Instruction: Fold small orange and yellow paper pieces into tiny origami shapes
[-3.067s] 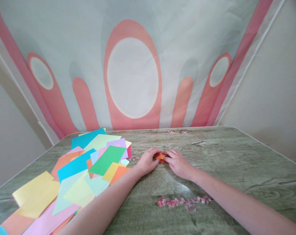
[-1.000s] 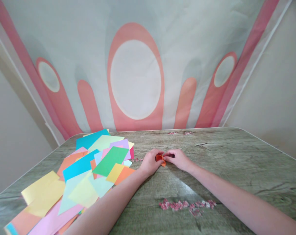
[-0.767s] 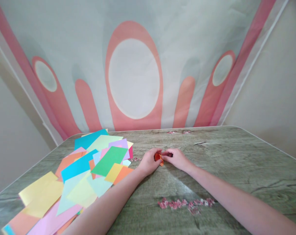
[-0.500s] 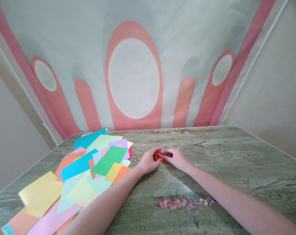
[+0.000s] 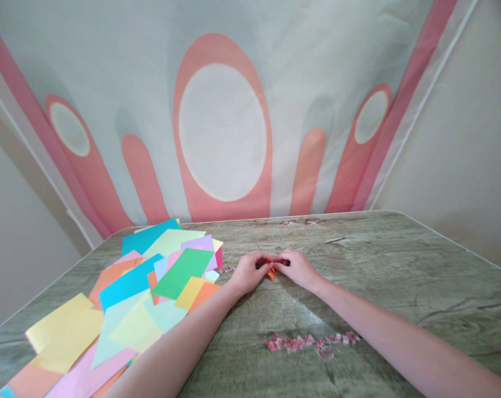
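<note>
A small folded piece of orange paper point(image 5: 271, 273) is pinched between my two hands, over the middle of the table. My left hand point(image 5: 250, 272) is closed on its left side, with thumb and fingers together. From the right, my right hand point(image 5: 295, 266) grips the same paper with its fingertips bent inward. Most of the paper is hidden behind the fingers, so its exact folded shape cannot be made out.
A loose heap of coloured paper sheets point(image 5: 182, 272) covers the left part of the wood-grain table point(image 5: 383, 276). The heap reaches my left forearm. Pink flowers are printed on the tabletop. Behind the far edge hangs a grey-and-pink patterned cloth point(image 5: 283, 99).
The fingers of both hands have closed in further on the orange paper, and less of it shows now. The whole view has shifted slightly.
</note>
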Available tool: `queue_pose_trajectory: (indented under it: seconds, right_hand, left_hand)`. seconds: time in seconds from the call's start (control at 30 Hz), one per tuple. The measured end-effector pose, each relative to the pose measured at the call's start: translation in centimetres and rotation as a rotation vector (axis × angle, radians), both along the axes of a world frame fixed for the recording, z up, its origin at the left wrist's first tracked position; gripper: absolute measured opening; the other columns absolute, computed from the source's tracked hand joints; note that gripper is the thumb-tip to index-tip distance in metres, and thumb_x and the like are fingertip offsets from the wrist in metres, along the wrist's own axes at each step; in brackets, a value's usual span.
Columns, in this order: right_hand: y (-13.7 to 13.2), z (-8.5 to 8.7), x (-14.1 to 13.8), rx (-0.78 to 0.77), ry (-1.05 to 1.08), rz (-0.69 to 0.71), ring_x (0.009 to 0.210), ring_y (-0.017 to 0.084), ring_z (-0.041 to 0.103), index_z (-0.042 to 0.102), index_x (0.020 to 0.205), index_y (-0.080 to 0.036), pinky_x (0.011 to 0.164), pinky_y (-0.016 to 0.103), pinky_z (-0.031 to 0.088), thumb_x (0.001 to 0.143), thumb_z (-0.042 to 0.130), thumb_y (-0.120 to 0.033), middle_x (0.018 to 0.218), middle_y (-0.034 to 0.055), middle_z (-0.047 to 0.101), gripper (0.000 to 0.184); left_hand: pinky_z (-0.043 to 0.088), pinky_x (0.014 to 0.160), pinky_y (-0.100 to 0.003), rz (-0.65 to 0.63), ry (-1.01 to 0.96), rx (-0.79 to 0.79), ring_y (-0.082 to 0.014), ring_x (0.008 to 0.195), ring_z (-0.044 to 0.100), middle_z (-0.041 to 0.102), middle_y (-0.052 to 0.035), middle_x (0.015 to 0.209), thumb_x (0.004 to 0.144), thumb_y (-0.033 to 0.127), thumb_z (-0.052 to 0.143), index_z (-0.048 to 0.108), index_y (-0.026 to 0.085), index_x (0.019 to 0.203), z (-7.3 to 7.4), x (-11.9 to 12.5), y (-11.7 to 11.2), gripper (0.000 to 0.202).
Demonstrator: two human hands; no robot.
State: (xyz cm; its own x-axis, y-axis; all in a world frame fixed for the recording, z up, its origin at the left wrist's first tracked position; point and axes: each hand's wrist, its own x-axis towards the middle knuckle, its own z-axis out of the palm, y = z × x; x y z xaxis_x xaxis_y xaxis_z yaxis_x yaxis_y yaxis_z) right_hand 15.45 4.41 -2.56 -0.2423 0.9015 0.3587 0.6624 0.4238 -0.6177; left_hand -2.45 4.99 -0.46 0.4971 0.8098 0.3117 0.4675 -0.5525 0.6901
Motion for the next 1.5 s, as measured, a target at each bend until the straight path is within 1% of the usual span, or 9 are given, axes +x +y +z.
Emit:
queue_pose_trajectory:
  seconds: [0.13, 0.27, 0.43, 0.7, 0.93, 1.1, 1.27, 1.5]
  right_hand:
    - [-0.03, -0.14, 0.03, 0.017, -0.028, -0.008, 0.062, 0.013, 0.054, 0.07, 0.079, -0.02, 0.059, 0.023, 0.038, 0.076, 0.06, -0.028, 0.067, 0.0019, 0.062, 0.013]
    - [-0.07, -0.15, 0.08, 0.033, -0.049, -0.017, 0.063, 0.013, 0.054, 0.07, 0.078, -0.02, 0.06, 0.023, 0.039, 0.077, 0.059, -0.031, 0.067, 0.0022, 0.061, 0.016]
    - [0.0, -0.31, 0.07, 0.036, -0.066, -0.017, 0.063, 0.013, 0.054, 0.07, 0.079, -0.02, 0.059, 0.023, 0.038, 0.078, 0.058, -0.033, 0.066, 0.0021, 0.06, 0.018]
    - [-0.12, -0.23, 0.0, 0.051, -0.081, -0.018, 0.063, 0.013, 0.053, 0.068, 0.075, -0.019, 0.059, 0.023, 0.037, 0.079, 0.057, -0.033, 0.065, 0.0012, 0.059, 0.018]
    - [-0.23, -0.14, 0.0, 0.051, -0.085, -0.022, 0.062, 0.013, 0.052, 0.068, 0.075, -0.019, 0.059, 0.023, 0.037, 0.08, 0.056, -0.033, 0.065, 0.0016, 0.059, 0.019]
    - [-0.2, -0.18, -0.01, 0.058, -0.093, -0.021, 0.063, 0.013, 0.053, 0.068, 0.075, -0.019, 0.06, 0.023, 0.038, 0.079, 0.057, -0.031, 0.066, 0.0015, 0.059, 0.017]
    - [-0.17, -0.23, -0.05, 0.048, -0.09, -0.032, 0.065, 0.013, 0.053, 0.069, 0.077, -0.019, 0.061, 0.023, 0.038, 0.077, 0.059, -0.028, 0.067, 0.0018, 0.06, 0.013]
    - [-0.23, -0.06, -0.03, 0.037, -0.082, -0.039, 0.064, 0.013, 0.053, 0.069, 0.076, -0.019, 0.06, 0.023, 0.038, 0.077, 0.059, -0.027, 0.066, 0.0014, 0.06, 0.012]
  left_hand:
    - [0.043, 0.07, -0.022, 0.036, 0.033, 0.052, -0.013, 0.073, 0.057, 0.064, -0.0011, 0.078, 0.079, 0.031, 0.053, 0.064, 0.019, 0.085, 0.05, 0.27, -0.28, 0.017]
    - [0.043, 0.069, -0.022, 0.049, 0.061, 0.089, -0.0129, 0.072, 0.057, 0.064, -0.001, 0.078, 0.081, 0.029, 0.051, 0.064, 0.019, 0.083, 0.31, 0.38, -0.5, 0.017]
    - [0.043, 0.069, -0.021, 0.047, 0.09, 0.102, -0.013, 0.073, 0.057, 0.065, -0.0011, 0.079, 0.081, 0.027, 0.05, 0.064, 0.019, 0.084, 0.6, 0.37, -0.64, 0.017]
    - [0.043, 0.071, -0.022, 0.038, 0.124, 0.129, -0.0141, 0.076, 0.057, 0.064, -0.0021, 0.081, 0.083, 0.027, 0.046, 0.064, 0.019, 0.085, 0.6, 0.36, -0.7, 0.019]
    - [0.043, 0.073, -0.023, 0.028, 0.104, 0.123, -0.015, 0.08, 0.058, 0.065, -0.0025, 0.086, 0.083, 0.026, 0.047, 0.064, 0.02, 0.09, 0.71, 0.37, -0.75, 0.019]
    - [0.042, 0.073, -0.023, 0.022, 0.106, 0.136, -0.0143, 0.078, 0.057, 0.064, -0.002, 0.082, 0.083, 0.026, 0.047, 0.064, 0.02, 0.086, 0.56, 0.33, -0.67, 0.019]
    - [0.042, 0.069, -0.023, 0.019, 0.134, 0.126, -0.0142, 0.074, 0.056, 0.063, -0.0019, 0.081, 0.078, 0.027, 0.054, 0.064, 0.02, 0.088, 0.36, 0.3, -0.56, 0.016]
    - [0.042, 0.07, -0.024, 0.006, 0.133, 0.11, -0.0145, 0.075, 0.055, 0.063, -0.0015, 0.082, 0.073, 0.024, 0.059, 0.063, 0.02, 0.092, 0.16, 0.21, -0.41, 0.02]
